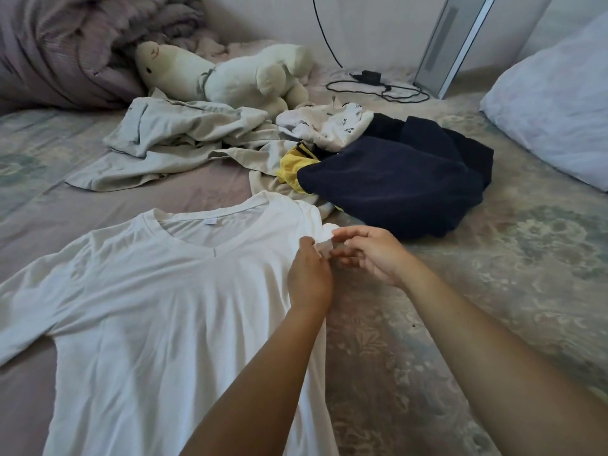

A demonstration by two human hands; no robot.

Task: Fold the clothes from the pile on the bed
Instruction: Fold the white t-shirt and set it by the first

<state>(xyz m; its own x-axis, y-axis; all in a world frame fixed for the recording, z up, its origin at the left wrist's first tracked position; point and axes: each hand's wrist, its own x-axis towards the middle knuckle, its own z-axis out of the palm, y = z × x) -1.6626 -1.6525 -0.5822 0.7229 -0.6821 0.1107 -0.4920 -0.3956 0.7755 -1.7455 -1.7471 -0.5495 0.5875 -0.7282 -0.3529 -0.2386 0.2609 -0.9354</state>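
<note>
Writing: small neck tag (210, 222) inside my white T-shirt's (158, 307) collar, too small to read.
Shirt: spread flat on the bed (493, 274) before me, front up.
Left hand (309, 274): pinches the bunched sleeve (325, 236) at the shirt's right shoulder.
Right hand (368, 251): fingers curled, pinching the same sleeve.
Pile (329, 153): just beyond the collar, beige, navy, yellow.
</note>
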